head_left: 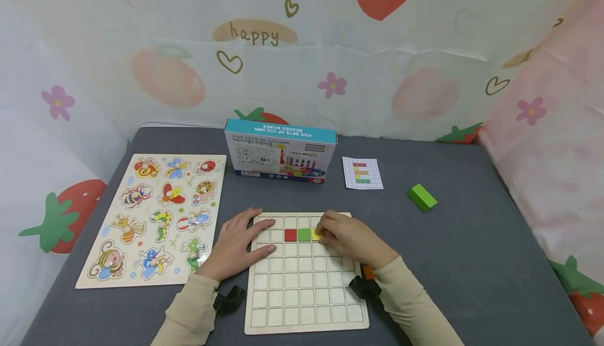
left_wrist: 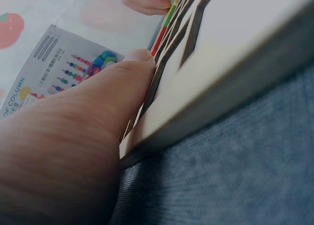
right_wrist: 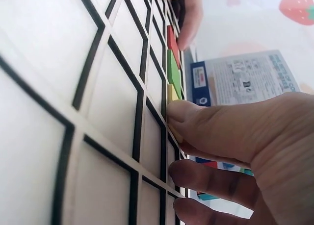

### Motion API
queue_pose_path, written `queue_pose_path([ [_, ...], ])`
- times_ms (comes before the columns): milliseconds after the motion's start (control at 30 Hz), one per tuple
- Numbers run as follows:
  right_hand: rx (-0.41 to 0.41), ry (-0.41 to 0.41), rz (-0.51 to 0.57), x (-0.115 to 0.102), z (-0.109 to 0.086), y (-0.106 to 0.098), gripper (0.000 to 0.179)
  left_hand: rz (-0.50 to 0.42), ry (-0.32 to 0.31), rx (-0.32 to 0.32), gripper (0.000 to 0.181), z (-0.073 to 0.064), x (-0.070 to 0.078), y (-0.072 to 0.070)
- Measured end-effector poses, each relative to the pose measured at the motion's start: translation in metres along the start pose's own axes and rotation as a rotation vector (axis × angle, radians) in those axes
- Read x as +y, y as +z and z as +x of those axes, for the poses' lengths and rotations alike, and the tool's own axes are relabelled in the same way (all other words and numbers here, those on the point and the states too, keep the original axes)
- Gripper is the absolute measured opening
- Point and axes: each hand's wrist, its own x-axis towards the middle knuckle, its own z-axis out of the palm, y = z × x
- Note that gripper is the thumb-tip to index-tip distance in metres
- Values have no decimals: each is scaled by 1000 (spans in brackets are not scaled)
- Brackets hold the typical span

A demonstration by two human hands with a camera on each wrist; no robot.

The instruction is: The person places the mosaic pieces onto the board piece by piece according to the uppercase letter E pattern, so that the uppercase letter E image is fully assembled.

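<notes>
A pale wooden grid board (head_left: 305,317) lies in front of me. In its second row from the top sit a red tile (head_left: 290,235) and a green tile (head_left: 304,235), side by side. Right after the green one comes a yellow tile (head_left: 315,235), pinched between thumb and fingertips of my right hand (head_left: 351,236). In the right wrist view, the thumb covers part of the yellow tile (right_wrist: 172,93). My left hand (head_left: 236,244) rests on the board's upper left edge, fingers and thumb extended over the outer squares.
A printed pattern card (head_left: 362,173) lies beyond the board, beside a boxed toy set (head_left: 280,152). Green blocks (head_left: 422,197) stand to the right. An insect picture board (head_left: 155,220) lies at left. Something orange (head_left: 368,272) is partly hidden by my right wrist.
</notes>
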Motion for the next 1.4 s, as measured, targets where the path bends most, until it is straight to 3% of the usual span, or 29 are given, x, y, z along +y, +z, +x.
queue_pose_path([
  [400, 5, 21, 10, 3, -9, -12, 15, 7, 2, 1, 60, -1, -2, 1],
  [733, 1, 249, 1, 30, -61, -44, 19, 0, -10, -11, 60, 0, 0, -1],
  [900, 6, 289, 9, 41, -84, -47, 20, 5, -7, -5, 60, 0, 1, -1],
  [1400, -62, 300, 12, 42, -78, -32, 23, -1, -15, -14, 61, -1, -2, 2],
])
